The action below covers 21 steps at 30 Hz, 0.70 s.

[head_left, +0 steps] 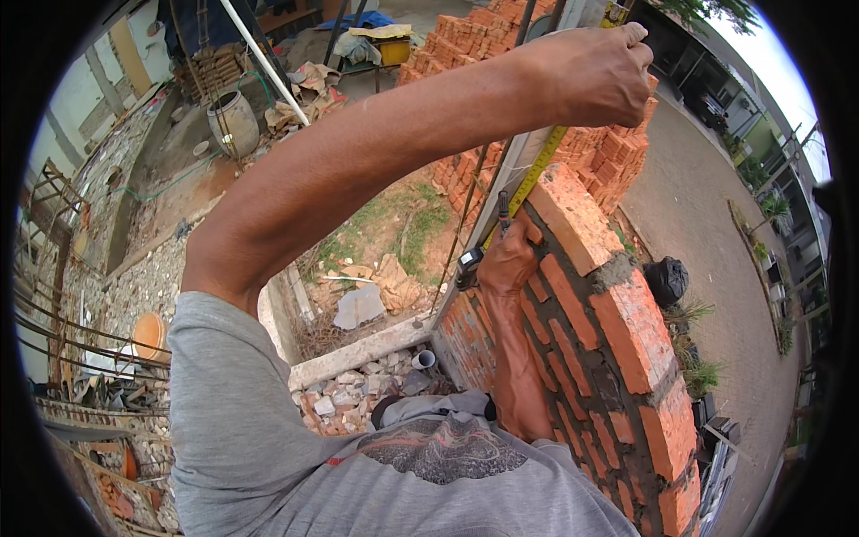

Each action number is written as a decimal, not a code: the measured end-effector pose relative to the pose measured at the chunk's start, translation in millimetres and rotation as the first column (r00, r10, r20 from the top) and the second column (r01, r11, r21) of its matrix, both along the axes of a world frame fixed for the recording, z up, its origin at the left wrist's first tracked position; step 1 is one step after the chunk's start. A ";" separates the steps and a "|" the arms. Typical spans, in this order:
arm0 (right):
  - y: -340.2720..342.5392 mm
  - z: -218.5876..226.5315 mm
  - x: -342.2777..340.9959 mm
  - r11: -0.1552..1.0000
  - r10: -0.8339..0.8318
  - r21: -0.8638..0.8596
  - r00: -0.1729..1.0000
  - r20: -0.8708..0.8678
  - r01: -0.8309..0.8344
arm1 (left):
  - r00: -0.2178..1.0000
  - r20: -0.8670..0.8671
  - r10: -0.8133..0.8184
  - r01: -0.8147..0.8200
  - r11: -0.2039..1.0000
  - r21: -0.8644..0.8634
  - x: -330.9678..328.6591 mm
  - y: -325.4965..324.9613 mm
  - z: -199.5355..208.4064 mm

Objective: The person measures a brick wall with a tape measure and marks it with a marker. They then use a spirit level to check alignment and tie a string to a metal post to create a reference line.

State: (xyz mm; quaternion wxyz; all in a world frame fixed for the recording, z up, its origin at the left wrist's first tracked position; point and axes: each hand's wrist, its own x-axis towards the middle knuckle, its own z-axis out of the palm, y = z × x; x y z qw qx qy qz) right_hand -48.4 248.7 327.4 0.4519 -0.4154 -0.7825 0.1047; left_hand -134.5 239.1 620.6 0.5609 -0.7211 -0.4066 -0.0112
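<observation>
Here the right hand (507, 261) grips the tape measure (468, 266) and a dark slim tool (504, 210), low beside the pale post (522, 157), left of the brick wall (631, 327). Up the post runs the yellow blade (544, 157), and the left hand (595, 79) curls over its far stretch, exact grip hidden! Bricks (461, 49) pile beyond.

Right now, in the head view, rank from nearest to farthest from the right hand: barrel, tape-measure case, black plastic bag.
1. Tape-measure case: just left of the right hand.
2. Black plastic bag: right, beyond the brick wall.
3. Barrel: farthest, upper left.
</observation>
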 end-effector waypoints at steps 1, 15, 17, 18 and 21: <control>-0.8 1.4 0.2 1.000 0.009 -0.010 1.000 -0.016 -0.009 | 1.000 0.013 -0.009 0.009 1.000 -0.006 0.4 -0.1 0.2; 2.0 -2.3 -2.1 0.997 -0.037 0.063 0.999 -0.039 0.040 | 0.998 0.020 0.054 -0.053 0.998 -0.041 3.8 -1.3 1.7; 2.2 -3.9 -1.8 0.997 -0.031 0.069 0.998 -0.050 0.035 | 0.998 0.018 0.055 -0.054 0.998 -0.043 3.5 -1.3 1.6; 2.5 -4.3 -1.9 0.997 -0.025 0.078 0.998 -0.052 0.029 | 0.998 0.017 0.056 -0.055 0.997 -0.045 3.0 -0.9 1.2; -3.0 -6.3 3.6 0.999 0.002 0.049 0.999 -0.051 0.000 | 0.999 0.016 0.037 -0.037 0.999 -0.023 1.4 -1.5 -6.0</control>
